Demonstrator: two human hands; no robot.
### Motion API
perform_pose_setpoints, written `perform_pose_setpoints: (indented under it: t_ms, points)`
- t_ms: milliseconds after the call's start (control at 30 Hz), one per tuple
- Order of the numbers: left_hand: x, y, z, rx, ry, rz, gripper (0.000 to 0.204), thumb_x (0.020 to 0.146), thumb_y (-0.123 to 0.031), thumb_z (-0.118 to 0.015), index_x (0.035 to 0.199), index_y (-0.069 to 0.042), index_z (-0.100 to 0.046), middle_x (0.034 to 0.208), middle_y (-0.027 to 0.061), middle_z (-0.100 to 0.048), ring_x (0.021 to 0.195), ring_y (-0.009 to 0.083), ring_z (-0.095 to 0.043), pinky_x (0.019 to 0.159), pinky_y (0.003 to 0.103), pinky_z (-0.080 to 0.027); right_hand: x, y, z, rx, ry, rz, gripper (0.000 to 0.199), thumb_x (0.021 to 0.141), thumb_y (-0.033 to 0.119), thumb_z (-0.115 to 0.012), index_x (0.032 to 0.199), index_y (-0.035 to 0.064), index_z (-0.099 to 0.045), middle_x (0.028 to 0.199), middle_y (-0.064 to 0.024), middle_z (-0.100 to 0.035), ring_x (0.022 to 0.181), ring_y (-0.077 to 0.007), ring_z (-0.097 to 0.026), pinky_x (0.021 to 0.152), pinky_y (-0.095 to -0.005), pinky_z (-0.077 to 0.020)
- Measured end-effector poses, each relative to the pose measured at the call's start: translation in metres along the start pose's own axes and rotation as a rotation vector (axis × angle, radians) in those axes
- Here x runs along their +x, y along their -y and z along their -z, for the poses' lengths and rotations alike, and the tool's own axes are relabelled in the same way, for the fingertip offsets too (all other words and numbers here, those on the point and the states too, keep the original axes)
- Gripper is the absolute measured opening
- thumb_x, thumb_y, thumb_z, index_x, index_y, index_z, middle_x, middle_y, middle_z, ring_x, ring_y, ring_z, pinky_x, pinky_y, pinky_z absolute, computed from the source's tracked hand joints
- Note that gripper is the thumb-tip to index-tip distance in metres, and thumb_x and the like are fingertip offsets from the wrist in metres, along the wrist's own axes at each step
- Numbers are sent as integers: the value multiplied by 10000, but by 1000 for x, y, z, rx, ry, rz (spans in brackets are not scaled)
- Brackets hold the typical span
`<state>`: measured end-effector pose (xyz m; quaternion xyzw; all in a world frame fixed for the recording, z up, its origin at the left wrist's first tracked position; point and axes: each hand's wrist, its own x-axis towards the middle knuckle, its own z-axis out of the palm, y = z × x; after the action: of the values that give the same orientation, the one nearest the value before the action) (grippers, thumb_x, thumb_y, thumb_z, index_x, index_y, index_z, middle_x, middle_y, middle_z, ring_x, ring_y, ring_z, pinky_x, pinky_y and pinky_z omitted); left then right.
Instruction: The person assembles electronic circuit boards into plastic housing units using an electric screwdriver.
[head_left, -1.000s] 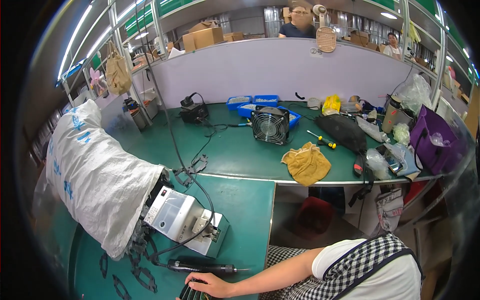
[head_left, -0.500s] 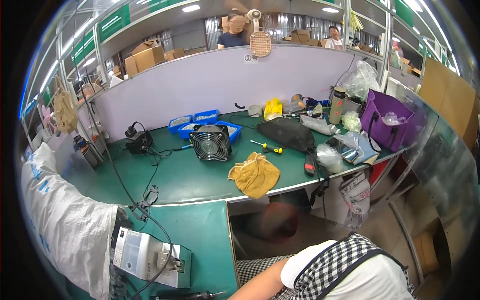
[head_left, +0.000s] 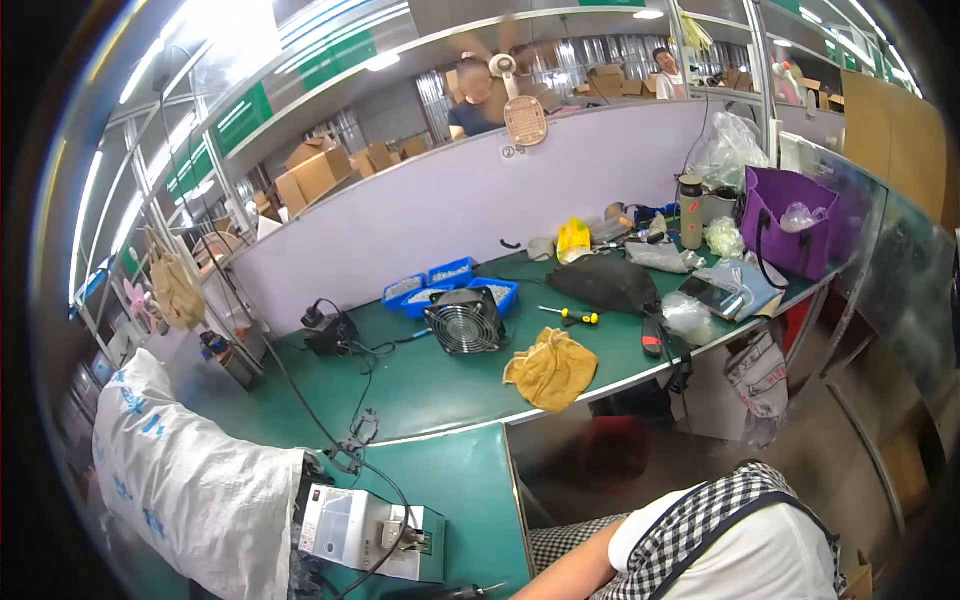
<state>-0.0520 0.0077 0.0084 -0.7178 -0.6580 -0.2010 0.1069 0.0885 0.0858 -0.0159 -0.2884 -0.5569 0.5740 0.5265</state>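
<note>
Neither of my hands shows; one bare arm (head_left: 580, 572) runs from a white sleeve out past the lower edge, its hand hidden. Closest to it lies a dark pen-shaped tool with a thin metal tip (head_left: 468, 592), partly cut off, on the near green table (head_left: 455, 465). A white and grey boxy device (head_left: 345, 525) stands left of it. Farther off, the green bench holds a black square fan with a wire guard (head_left: 467, 327), a mustard cloth (head_left: 552, 370) and a yellow-handled screwdriver (head_left: 572, 315).
A bulging white woven sack (head_left: 190, 485) fills the left side. Blue trays (head_left: 403, 289) of small parts stand behind the fan. A black bag (head_left: 605, 284), a bottle (head_left: 691, 212) and a purple tote (head_left: 790, 225) crowd the right. A cable hangs across the left. Two people are beyond the partition (head_left: 430, 215).
The view has tilted and swung left, so the bench and its things sit farther right in the picture. Nothing on the bench has visibly moved.
</note>
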Motion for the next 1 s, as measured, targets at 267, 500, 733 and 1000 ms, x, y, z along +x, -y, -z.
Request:
perform_pose_setpoints:
  t_ms: [267,500,733,1000]
  points:
    - [-7,4,5,-49,-29,8,822,587,-517,-713,1152,22,-460,1063,232,-502,972,384,-487,830,443,-399,-2,8,-3,42,-7,54,206,826,230,-526,878,34,-562,862,-80,-549,800,-172,-522,731,-309,-420]
    - [2,-4,12,-68,11,2,801,606,-515,-701,1166,4,-457,1070,236,-498,977,382,-487,842,451,-393,3,7,0,3,32,40,210,827,230,-528,866,26,-564,864,-73,-555,798,-169,-530,736,-304,-420]
    - [2,-11,12,-137,48,154,937,484,-468,-785,1246,-78,-405,1106,187,-477,996,358,-473,863,453,-380,2,17,2,-70,21,117,259,831,275,-527,865,22,-566,883,-101,-548,848,-208,-517,774,-321,-403]
    - [0,-5,-16,-183,-160,69,968,447,-483,-793,1240,-76,-415,1093,180,-472,1001,347,-467,859,451,-381,3,14,5,2,45,28,228,825,245,-533,868,24,-566,883,-103,-551,855,-204,-513,771,-324,-405]
